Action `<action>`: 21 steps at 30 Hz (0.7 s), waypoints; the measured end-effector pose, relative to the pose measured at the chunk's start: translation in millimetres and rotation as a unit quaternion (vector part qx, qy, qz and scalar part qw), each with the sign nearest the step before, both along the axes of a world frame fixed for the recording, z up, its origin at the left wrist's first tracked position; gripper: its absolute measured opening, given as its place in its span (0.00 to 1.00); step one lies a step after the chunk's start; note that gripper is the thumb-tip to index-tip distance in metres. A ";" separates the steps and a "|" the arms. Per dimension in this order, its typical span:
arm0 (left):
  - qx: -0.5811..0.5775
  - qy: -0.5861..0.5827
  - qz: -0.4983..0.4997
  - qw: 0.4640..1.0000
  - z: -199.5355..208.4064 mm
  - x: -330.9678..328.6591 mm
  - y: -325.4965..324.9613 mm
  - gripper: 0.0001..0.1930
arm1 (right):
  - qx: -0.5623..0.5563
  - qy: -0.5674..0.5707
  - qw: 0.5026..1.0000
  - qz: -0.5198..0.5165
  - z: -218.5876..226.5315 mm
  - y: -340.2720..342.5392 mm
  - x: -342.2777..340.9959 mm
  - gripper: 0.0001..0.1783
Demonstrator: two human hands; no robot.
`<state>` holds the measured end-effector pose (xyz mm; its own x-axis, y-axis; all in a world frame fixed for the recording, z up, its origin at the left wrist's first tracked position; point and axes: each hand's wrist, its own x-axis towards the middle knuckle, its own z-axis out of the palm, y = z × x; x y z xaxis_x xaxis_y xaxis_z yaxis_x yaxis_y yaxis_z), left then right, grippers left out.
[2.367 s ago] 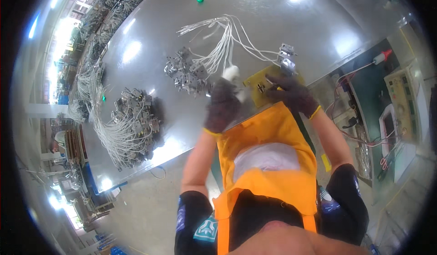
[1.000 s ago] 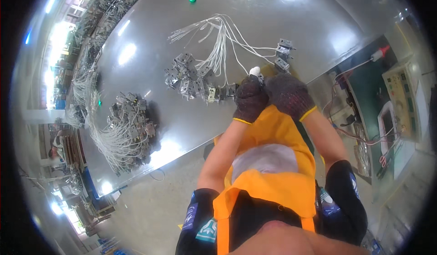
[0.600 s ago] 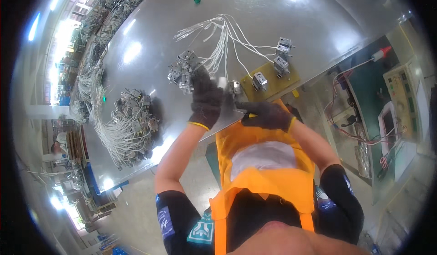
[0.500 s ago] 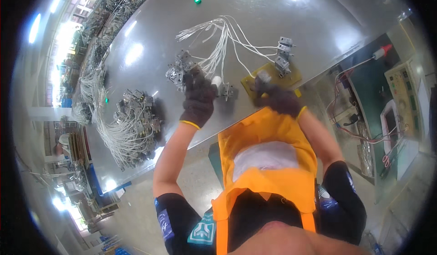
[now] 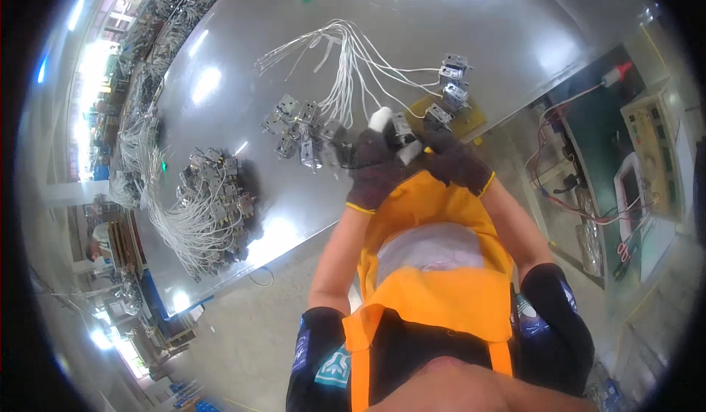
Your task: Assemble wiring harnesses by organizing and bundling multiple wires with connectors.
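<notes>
Dark knit gloves with yellow cuffs cover both my hands. My left hand (image 5: pixel 376 163), one fingertip wrapped in white, is closed around a small metal box-shaped part (image 5: pixel 402 126) with a white wire. Close beside it on the right, my right hand (image 5: pixel 454 163) has its fingers curled in; what they hold, if anything, is hidden. Just beyond them another metal part (image 5: pixel 439 115) sits by a yellow block (image 5: pixel 471 120). Several like parts (image 5: pixel 454 92) stand farther back. Left of my left hand lies a cluster of metal parts (image 5: pixel 290 123), their white wires (image 5: pixel 344 73) fanning away across the table.
The shiny grey metal table (image 5: pixel 243 37) carries a big heap of wired metal parts (image 5: pixel 217 199) on the left. More wire bundles (image 5: pixel 136 143) line its far left side. At right are a control box (image 5: pixel 651 154), red-handled scissors (image 5: pixel 624 251) and a red-tipped white connector (image 5: pixel 616 75).
My left hand has moved right, from the cluster to beside my right hand, with a metal part in it. My right hand has shifted slightly, uncovering a metal part near the yellow block.
</notes>
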<state>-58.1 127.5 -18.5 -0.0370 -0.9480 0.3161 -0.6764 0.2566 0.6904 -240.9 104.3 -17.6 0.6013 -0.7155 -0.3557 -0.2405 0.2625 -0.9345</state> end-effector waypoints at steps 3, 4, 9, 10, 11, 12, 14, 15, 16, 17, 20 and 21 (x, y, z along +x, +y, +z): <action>0.034 0.024 0.004 0.999 21.0 12.4 2.1 0.33 | -0.069 -0.081 0.992 -0.066 -9.3 13.0 22.7 0.23; 0.106 0.105 -0.002 0.989 27.0 15.7 4.4 0.31 | -0.067 -0.087 0.991 -0.071 -12.6 15.3 33.7 0.23; 0.103 -0.019 -0.066 0.992 31.5 37.1 4.6 0.33 | 0.115 -0.122 0.986 -0.021 -17.2 27.8 57.1 0.20; 0.019 -0.045 -0.068 0.996 29.0 40.8 3.7 0.27 | 0.123 -0.123 0.985 -0.010 -14.4 28.2 52.8 0.20; 0.023 -0.043 -0.050 0.998 25.8 43.3 2.2 0.27 | 0.081 -0.058 0.995 0.004 -10.2 28.5 45.1 0.20; 0.037 0.095 -0.036 0.994 21.7 42.4 0.2 0.23 | 0.043 -0.003 0.999 0.027 -5.1 28.5 36.1 0.20; 0.060 0.255 -0.009 0.965 13.0 35.2 -6.4 0.18 | 0.042 0.030 0.998 -0.037 4.3 18.2 15.7 0.20; 0.068 0.278 0.004 0.958 9.1 31.4 -12.2 0.17 | 0.036 0.031 0.996 -0.079 7.7 9.9 6.1 0.20; 0.050 0.421 -0.016 0.905 1.6 18.3 -8.5 0.21 | 0.042 0.059 0.994 -0.085 9.9 0.8 -3.6 0.20; 0.050 0.260 0.000 0.964 -2.4 12.5 -16.1 0.17 | 0.001 0.034 0.996 -0.078 10.6 -9.2 -14.3 0.21; 0.193 0.328 0.020 0.924 -8.0 1.5 -9.6 0.18 | -0.052 -0.005 0.997 -0.058 6.3 -25.1 -34.5 0.23; 0.110 0.337 -0.011 0.935 -7.8 1.9 -7.7 0.17 | -0.038 -0.003 0.998 -0.055 4.2 -27.2 -36.8 0.24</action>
<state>-56.1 119.8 -26.3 0.0798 -0.9943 0.0714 -0.0658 0.0662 0.9956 -277.7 77.1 -13.3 0.5198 -0.8018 -0.2948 -0.2081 0.2158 -0.9540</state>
